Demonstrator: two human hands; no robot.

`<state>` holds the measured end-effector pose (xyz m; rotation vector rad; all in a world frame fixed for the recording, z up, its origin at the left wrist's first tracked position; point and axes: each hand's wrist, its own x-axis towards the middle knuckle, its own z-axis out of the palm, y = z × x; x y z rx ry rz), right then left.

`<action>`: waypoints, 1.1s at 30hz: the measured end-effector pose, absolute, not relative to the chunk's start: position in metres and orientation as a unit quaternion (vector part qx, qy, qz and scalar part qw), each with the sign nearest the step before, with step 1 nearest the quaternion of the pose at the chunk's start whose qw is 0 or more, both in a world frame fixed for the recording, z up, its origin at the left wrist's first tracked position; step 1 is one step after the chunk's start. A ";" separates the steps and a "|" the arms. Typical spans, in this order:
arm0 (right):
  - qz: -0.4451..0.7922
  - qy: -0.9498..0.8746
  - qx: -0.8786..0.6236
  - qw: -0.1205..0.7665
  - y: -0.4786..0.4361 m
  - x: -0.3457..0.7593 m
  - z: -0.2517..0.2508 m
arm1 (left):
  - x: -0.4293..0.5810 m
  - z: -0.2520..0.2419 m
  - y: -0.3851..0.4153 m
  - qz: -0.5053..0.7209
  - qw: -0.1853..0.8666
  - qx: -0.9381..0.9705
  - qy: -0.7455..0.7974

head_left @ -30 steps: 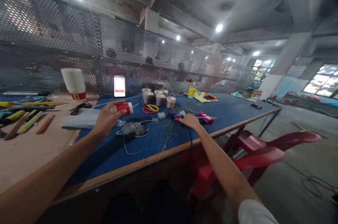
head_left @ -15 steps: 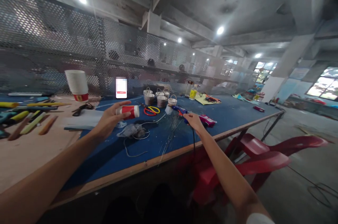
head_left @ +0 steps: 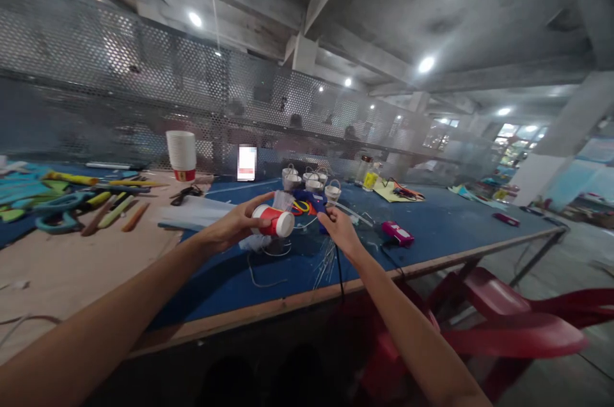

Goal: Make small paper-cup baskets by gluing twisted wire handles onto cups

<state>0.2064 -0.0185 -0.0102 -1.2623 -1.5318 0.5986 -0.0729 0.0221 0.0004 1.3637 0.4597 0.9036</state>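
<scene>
My left hand (head_left: 240,223) is closed round a red and white paper cup (head_left: 272,221), tipped on its side with its white end to the right. My right hand (head_left: 337,228) grips a blue hot glue gun (head_left: 317,203) by its handle. The gun's front points left towards the cup, apart from it as far as I can see, and its black cord hangs over the table edge. Behind the gun, scissors with red and yellow handles (head_left: 303,207) are partly hidden. Grey string (head_left: 266,283) trails below the cup. Several small handled cups (head_left: 314,184) stand beyond.
A stack of paper cups (head_left: 182,154) and a lit phone (head_left: 247,162) stand along the perforated metal screen (head_left: 201,93). Clay tools and teal scissors (head_left: 60,212) lie left. A magenta box-shaped device (head_left: 398,233) rests right. Thin wires (head_left: 327,263) reach the front edge; red chairs (head_left: 508,330) stand right.
The glue gun has come up off the table in my right hand and moved nearer the cup. My left hand has turned the cup's white end more towards me. The view has swung left.
</scene>
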 end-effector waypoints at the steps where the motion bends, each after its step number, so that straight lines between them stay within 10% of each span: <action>1: 0.234 -0.644 -0.527 0.504 -0.019 0.204 -0.012 | -0.073 0.000 0.022 0.397 0.671 0.591 0.207; 18: 0.145 -0.620 -0.535 0.556 -0.023 0.201 -0.002 | -0.072 -0.006 0.032 0.418 0.665 0.571 0.241; 33: 0.323 -0.526 -0.454 0.643 -0.009 0.157 0.028 | -0.072 -0.003 0.027 0.406 0.647 0.607 0.218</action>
